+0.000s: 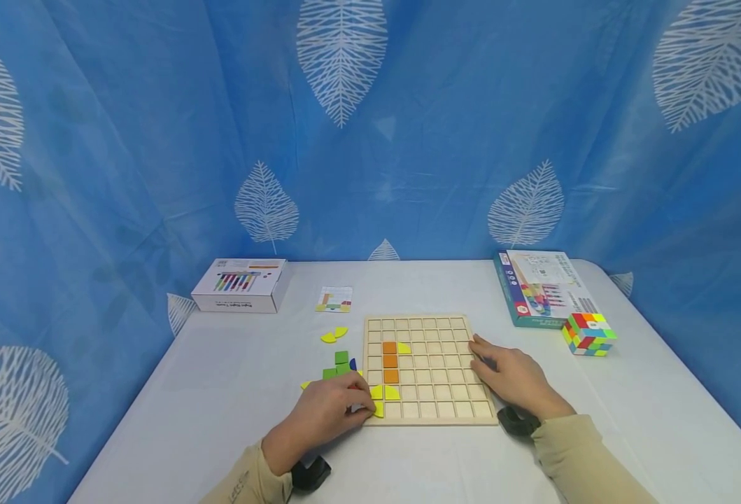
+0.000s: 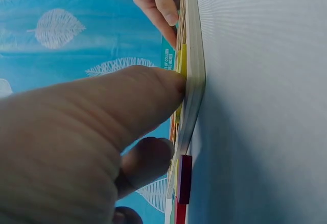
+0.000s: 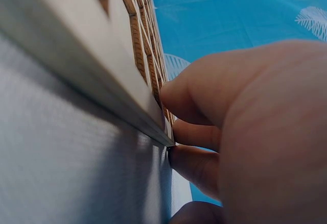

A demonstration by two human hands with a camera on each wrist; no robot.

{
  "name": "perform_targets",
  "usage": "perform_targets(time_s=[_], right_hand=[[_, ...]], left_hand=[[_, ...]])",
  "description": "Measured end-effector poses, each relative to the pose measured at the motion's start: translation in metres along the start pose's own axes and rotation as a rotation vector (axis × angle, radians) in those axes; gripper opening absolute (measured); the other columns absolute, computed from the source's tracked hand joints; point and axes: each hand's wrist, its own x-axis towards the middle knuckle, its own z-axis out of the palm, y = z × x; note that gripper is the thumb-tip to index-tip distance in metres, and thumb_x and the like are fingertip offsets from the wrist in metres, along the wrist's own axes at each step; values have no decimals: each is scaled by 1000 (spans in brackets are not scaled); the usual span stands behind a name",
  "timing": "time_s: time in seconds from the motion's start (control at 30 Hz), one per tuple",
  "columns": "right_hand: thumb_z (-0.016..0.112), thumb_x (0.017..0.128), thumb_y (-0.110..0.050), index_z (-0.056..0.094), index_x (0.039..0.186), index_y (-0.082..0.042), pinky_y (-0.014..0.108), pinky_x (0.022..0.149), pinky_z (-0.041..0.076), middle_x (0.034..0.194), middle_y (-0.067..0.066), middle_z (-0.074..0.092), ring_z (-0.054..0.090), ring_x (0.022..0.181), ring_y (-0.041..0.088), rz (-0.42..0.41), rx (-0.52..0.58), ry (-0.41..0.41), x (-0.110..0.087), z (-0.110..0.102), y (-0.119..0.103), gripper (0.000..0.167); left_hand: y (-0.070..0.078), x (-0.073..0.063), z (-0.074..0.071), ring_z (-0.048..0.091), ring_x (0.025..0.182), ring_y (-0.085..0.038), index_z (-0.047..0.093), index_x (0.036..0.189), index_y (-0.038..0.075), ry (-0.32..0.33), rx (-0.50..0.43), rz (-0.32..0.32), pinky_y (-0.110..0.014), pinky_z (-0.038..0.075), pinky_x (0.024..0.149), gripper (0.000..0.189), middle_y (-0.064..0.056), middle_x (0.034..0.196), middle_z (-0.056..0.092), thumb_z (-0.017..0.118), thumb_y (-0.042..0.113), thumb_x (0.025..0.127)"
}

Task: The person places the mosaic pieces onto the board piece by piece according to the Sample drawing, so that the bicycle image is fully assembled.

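Note:
The wooden grid board point(image 1: 433, 423) lies flat on the table. My left hand point(image 1: 329, 409) is at its near left corner, thumb and index finger at a yellow quarter-circle tile point(image 1: 379, 409). In the left wrist view the thumb point(image 2: 148, 94) touches a yellow tile point(image 2: 183, 60). My right hand point(image 1: 511, 374) holds the board's right edge. The right wrist view shows its thumb point(image 3: 186, 89) on top and other fingers against the side. Orange square tiles point(image 1: 390, 361) stand in a column on the board, with more yellow quarter-circles point(image 1: 404, 348) in nearby cells.
Loose green square tiles point(image 1: 341, 358) and yellow pieces point(image 1: 329, 337) lie left of the board, some hidden by the left hand. Behind them is a pattern card point(image 1: 334, 299). A white box point(image 1: 238, 285), a teal-edged box point(image 1: 546, 288) and a colourful puzzle cube point(image 1: 588, 334) stand farther out.

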Motion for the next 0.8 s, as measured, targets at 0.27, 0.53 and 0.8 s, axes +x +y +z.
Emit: perform_targets(time_s=[0.27,0.53,0.8], right_hand=[[62,102,-32,61,143,-8,63,104,44,154,11,52,53,135,44,3,-2,-8,0,0,0,48],[63,101,-31,62,142,-8,63,103,45,153,10,53,55,134,44,-9,-8,3,0,0,0,47],[63,101,-31,62,142,-8,63,103,45,153,11,53,54,134,44,-2,-6,-1,0,-1,-1,47]], left_hand=[[-1,0,1,71,102,-3,82,93,31,-22,-22,-43,-22,56,76,8,14,110,76,84,29,86],[-1,0,0,71,99,0,81,93,31,-13,-12,-20,-18,54,72,7,16,108,75,84,29,87],[0,0,-1,64,80,4,81,91,31,-9,-22,-50,-13,45,60,7,17,107,68,84,28,86]])
